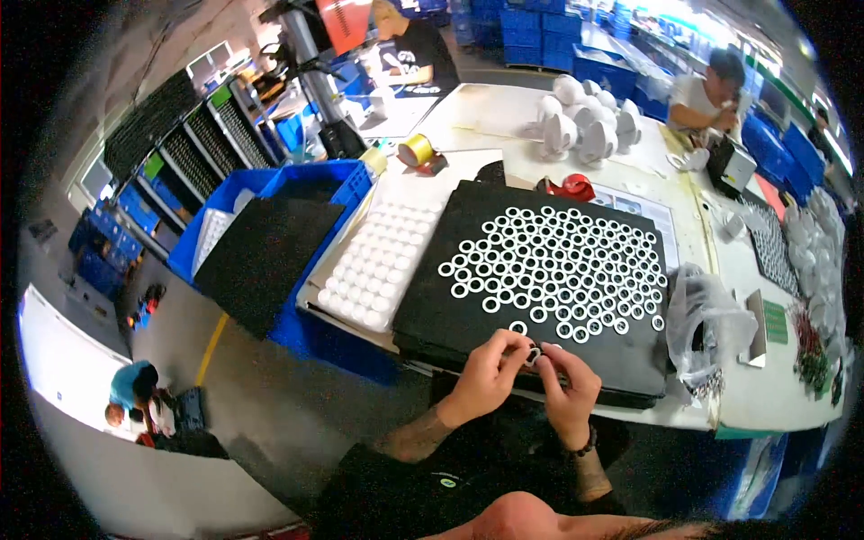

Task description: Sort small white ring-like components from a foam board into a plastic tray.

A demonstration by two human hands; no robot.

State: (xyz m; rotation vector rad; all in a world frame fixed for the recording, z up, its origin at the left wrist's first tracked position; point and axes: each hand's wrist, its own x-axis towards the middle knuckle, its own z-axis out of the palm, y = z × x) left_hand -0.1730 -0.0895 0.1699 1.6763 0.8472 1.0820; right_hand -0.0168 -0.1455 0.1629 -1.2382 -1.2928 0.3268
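Two hands, left hand [486, 371] and right hand [569, 380], met at near edge of black foam mat [432, 310] on worktop [468, 112], fingers pinched together on one small white ring [534, 355]. Placing step judged in hand: rows of white rings [562, 265] filling mat, lone ring [518, 328] nearest. Next move judged to need steady lowering into open spot beside it.

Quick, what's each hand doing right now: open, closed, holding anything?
Left hand: fingers pinched on a small white ring above the black mat.
Right hand: fingers pinched on the same ring, from the other side.
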